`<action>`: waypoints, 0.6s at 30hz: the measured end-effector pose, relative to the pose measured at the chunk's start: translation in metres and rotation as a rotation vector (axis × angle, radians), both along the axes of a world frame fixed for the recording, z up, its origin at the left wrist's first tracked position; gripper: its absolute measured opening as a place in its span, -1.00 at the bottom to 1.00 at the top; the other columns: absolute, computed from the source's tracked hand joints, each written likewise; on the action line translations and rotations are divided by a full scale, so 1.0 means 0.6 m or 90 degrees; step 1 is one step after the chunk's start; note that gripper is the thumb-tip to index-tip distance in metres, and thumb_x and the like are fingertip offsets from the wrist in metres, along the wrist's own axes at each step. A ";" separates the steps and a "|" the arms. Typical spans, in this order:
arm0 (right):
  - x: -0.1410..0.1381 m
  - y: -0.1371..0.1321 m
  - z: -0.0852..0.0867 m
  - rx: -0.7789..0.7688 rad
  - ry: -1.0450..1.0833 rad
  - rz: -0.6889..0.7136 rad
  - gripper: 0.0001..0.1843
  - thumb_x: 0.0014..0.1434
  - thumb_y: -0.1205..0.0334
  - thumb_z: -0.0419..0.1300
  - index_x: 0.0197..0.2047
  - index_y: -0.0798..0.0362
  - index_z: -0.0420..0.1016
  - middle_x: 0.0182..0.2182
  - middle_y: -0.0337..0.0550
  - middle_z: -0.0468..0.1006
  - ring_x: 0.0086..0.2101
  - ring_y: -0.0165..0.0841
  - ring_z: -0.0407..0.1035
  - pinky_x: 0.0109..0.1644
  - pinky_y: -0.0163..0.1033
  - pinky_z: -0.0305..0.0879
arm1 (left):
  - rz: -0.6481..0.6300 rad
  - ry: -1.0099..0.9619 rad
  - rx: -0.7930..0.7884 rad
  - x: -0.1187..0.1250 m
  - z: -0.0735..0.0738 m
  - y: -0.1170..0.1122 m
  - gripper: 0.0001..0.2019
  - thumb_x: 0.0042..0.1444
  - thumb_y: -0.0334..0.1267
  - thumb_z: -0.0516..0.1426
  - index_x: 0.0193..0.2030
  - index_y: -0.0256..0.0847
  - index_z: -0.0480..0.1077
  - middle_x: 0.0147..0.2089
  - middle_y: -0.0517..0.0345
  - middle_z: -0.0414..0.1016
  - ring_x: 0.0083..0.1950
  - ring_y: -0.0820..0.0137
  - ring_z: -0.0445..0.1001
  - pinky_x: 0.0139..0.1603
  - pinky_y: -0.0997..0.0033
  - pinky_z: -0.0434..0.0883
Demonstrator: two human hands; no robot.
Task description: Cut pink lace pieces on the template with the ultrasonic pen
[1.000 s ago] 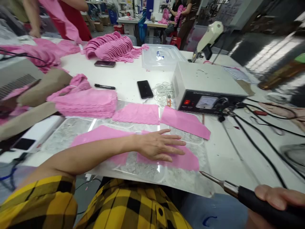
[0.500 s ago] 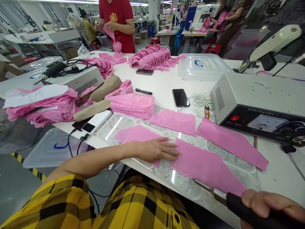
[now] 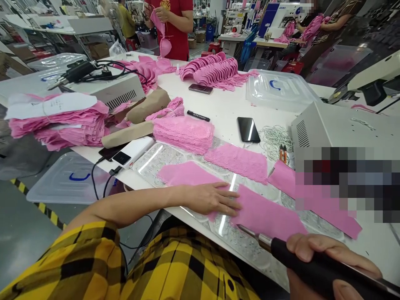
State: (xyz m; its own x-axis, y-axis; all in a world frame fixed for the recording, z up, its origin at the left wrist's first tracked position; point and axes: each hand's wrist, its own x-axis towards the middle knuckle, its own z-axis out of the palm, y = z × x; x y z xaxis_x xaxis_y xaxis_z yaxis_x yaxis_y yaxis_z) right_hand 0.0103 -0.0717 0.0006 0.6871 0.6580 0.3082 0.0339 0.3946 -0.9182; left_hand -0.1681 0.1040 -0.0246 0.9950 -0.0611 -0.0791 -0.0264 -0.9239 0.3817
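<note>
My left hand [image 3: 215,200] lies flat with its fingers spread, across the meeting edges of two pink fabric pieces: the left piece [image 3: 187,173] and the right piece [image 3: 268,214]. In my right hand [image 3: 331,258] is a black-handled tool [image 3: 300,254] with a thin metal tip. The tip is at the near edge of the right piece, close to my left fingertips; whether it touches the cloth I cannot tell. Beneath the cloth is a clear patterned sheet [image 3: 240,239]. Beyond lie a lace-edged pink piece [image 3: 237,160] and another plain pink strip [image 3: 284,179].
Around the work sit a stack of pink lace [image 3: 184,133], a phone [image 3: 248,129], orange-handled snips [image 3: 283,154], a white power bank [image 3: 134,152] with cables and a grey box [image 3: 315,125] at right. A person in red [image 3: 178,29] stands across the table, handling pink cloth.
The tool in my right hand has moved left along the near edge of the right fabric piece, towards my left hand. My left hand stays on the cloth. The camera view has shifted slightly.
</note>
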 end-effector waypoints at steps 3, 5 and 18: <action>-0.007 0.010 0.004 0.013 -0.020 0.024 -0.85 0.01 0.14 0.18 -0.29 -0.06 0.41 -0.40 -0.21 0.36 -0.47 -0.33 0.25 -0.36 -0.09 0.34 | -0.001 -0.008 0.006 0.000 -0.002 0.000 -0.54 0.32 -0.45 -0.02 0.30 -0.08 0.33 0.42 0.26 0.18 0.51 0.39 -0.08 0.51 0.30 -0.38; -0.010 0.015 0.006 0.018 -0.027 0.033 -0.85 0.03 0.16 0.17 -0.28 -0.04 0.41 -0.41 -0.21 0.38 -0.47 -0.34 0.28 -0.36 -0.10 0.34 | -0.003 -0.010 0.011 0.000 -0.003 0.000 -0.55 0.32 -0.45 -0.03 0.29 -0.08 0.34 0.41 0.25 0.19 0.51 0.38 -0.07 0.51 0.28 -0.37; -0.010 0.022 -0.002 0.085 -0.062 0.110 -0.86 0.05 0.24 0.21 -0.27 0.07 0.41 -0.38 -0.18 0.46 -0.45 -0.37 0.35 -0.36 -0.14 0.37 | -0.016 -0.076 0.033 -0.001 -0.013 -0.001 -0.57 0.31 -0.47 0.01 0.25 -0.10 0.40 0.38 0.17 0.25 0.48 0.27 0.02 0.52 0.13 -0.18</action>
